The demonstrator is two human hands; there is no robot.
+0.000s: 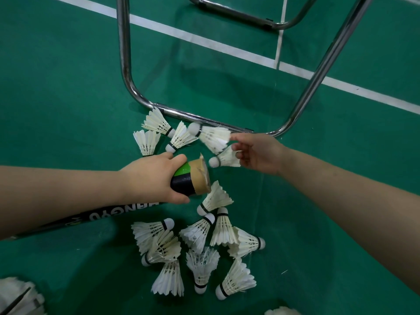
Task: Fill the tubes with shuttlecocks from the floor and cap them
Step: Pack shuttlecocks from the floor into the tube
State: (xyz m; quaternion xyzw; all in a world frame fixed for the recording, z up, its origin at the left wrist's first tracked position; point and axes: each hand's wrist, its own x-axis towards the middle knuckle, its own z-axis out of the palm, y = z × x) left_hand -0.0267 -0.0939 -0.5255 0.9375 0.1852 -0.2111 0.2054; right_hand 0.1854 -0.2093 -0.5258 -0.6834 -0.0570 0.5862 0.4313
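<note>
Left hand is gripping the tube near its open mouth, aiming it at the right hand, which is pinching a shuttlecock by the feathers, cork leading; more are littering the floor.

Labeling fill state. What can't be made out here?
- Head view: tube contents; mouth edge-on behind torn tape.
- Tube's far end: under left forearm, past left edge.
- Upper shuttlecock: motion-blurred; unclear if right hand, holding lower shuttlecock, grips it too.
- White pile, bottom-left: cut by edge.
</note>
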